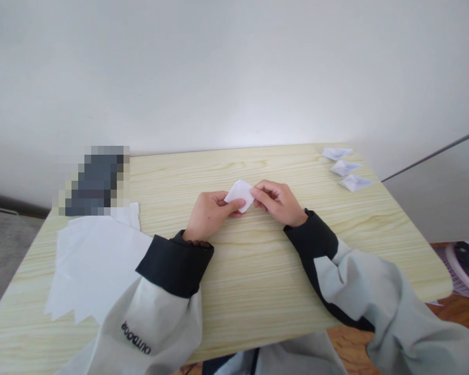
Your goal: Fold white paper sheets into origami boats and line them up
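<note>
A small folded piece of white paper (239,191), roughly diamond-shaped, is held above the middle of the table. My left hand (211,211) pinches its left and lower side, with the thumb lying on top of the paper. At the right corner, my right hand (276,200) grips the paper between thumb and curled fingers. Both hands are closed on it, and the fingers beneath are partly hidden. Three folded paper boats, a far one (336,153), a middle one (346,167) and a near one (355,182), stand in a row at the table's back right.
Several white paper sheets (97,265) lie overlapping on the left of the wood-grain table (250,302). Behind them is a pixelated dark object (96,182). A white wall (234,73) borders the table's back edge. A pink mesh basket (459,273) stands on the floor at right.
</note>
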`<action>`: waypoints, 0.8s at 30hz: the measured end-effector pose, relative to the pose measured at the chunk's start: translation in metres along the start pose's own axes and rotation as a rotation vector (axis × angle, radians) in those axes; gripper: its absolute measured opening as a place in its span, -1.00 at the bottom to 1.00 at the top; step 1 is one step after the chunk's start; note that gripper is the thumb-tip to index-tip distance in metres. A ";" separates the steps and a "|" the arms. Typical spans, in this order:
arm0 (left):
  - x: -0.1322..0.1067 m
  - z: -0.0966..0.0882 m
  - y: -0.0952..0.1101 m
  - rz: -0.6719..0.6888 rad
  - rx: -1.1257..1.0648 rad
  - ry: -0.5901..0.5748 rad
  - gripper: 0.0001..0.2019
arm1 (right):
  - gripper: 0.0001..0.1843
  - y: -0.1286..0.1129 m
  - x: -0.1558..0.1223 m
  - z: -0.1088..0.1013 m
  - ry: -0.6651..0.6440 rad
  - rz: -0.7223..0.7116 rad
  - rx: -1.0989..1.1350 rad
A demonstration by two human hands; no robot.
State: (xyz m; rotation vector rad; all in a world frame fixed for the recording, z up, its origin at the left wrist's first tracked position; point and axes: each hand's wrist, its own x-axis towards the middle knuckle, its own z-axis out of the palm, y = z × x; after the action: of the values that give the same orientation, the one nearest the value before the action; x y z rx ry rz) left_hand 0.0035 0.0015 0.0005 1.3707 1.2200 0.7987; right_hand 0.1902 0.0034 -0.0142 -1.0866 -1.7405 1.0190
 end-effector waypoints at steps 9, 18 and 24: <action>0.002 -0.001 -0.008 0.048 -0.131 -0.063 -0.55 | -0.71 0.002 0.000 0.000 -0.019 0.015 0.017; 0.000 0.003 -0.005 0.125 -0.117 -0.021 -0.59 | -0.69 -0.003 0.000 0.000 -0.027 -0.068 -0.109; 0.003 0.003 -0.008 0.168 -0.060 0.084 -0.68 | -0.68 -0.006 0.001 0.001 -0.092 -0.121 -0.215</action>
State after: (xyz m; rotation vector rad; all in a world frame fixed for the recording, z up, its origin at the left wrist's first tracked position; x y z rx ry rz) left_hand 0.0054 0.0024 -0.0079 1.4158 1.1464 1.0110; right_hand 0.1874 0.0020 -0.0085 -1.0645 -2.0015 0.8327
